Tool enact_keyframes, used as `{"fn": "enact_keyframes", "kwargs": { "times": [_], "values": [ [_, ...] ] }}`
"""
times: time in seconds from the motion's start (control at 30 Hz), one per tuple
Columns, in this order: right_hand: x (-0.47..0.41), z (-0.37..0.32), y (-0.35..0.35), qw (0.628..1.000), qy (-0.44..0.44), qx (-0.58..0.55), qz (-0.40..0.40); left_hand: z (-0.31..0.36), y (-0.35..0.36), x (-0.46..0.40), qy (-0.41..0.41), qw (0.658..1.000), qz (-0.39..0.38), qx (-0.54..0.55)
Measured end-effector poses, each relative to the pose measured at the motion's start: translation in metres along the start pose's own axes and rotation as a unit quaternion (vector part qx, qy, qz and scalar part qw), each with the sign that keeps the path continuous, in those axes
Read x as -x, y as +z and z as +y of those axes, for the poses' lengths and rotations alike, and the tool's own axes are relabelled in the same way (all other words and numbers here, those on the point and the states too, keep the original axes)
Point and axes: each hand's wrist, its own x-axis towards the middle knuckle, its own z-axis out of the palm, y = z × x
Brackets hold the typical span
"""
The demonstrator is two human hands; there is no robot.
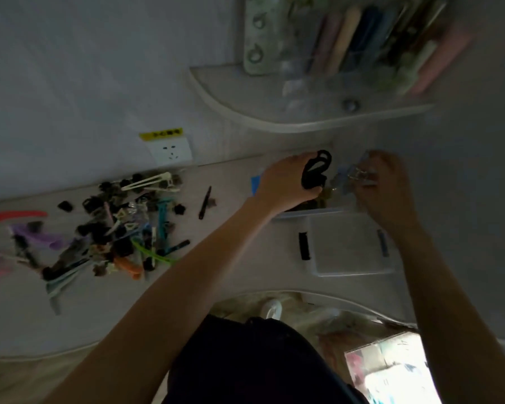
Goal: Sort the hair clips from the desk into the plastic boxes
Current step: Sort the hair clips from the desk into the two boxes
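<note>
A pile of several hair clips (pixel 111 228) in many colours lies on the pale desk (pixel 231 258) at the left. My left hand (pixel 289 182) grips a large black claw clip (pixel 315 170) above the far plastic box (pixel 306 212), which holds dark clips. My right hand (pixel 382 188) is curled round small bluish and metallic clips (pixel 353 177) over the same box. A nearer clear plastic box (pixel 350 246) with a black latch and a blue latch sits closed in front of it.
A loose black clip (pixel 205 202) lies between the pile and the boxes. A wall socket (pixel 171 153) is behind the desk. A curved shelf (pixel 274 112) with books hangs above the boxes. The desk's front edge curves inward near my body.
</note>
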Motion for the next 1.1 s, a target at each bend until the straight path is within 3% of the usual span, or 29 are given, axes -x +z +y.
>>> {"fn": "enact_keyframes", "kwargs": {
  "times": [0.07,0.13,0.2,0.4,0.53,0.63,0.8,0.97,1.03,1.1],
  "values": [
    [-0.007,0.011,-0.004,0.999,-0.010,0.017,-0.028,0.008,0.015,-0.016,-0.071,0.993,0.022,0.092],
    [-0.011,0.016,-0.008,0.997,-0.031,0.040,-0.052,0.012,0.031,-0.027,-0.151,0.961,0.049,0.228],
    [-0.015,0.017,-0.010,0.993,-0.050,0.080,-0.068,0.013,0.046,-0.032,-0.184,0.944,0.051,0.269],
    [-0.024,0.026,-0.006,0.986,-0.063,0.116,-0.104,0.007,0.070,-0.028,-0.117,0.987,-0.081,0.073],
    [-0.026,0.020,-0.001,0.988,-0.070,0.089,-0.108,-0.012,0.054,-0.014,-0.035,0.997,0.003,-0.070],
    [-0.029,0.007,0.013,0.985,-0.091,0.053,-0.135,-0.037,0.038,0.001,-0.030,0.984,0.062,-0.167],
    [-0.031,-0.010,0.041,0.945,-0.108,0.126,-0.281,-0.061,0.029,0.011,-0.061,0.976,-0.025,-0.209],
    [-0.025,-0.020,0.050,0.973,-0.084,0.064,-0.205,-0.069,0.024,0.016,-0.032,0.993,0.066,-0.094],
    [-0.025,-0.028,0.051,0.973,-0.113,0.041,-0.197,-0.073,0.020,0.020,-0.065,0.993,0.095,-0.009],
    [-0.028,-0.037,0.053,0.965,-0.108,-0.001,-0.239,-0.075,0.013,0.024,-0.129,0.978,0.127,0.100]
  ]
}}
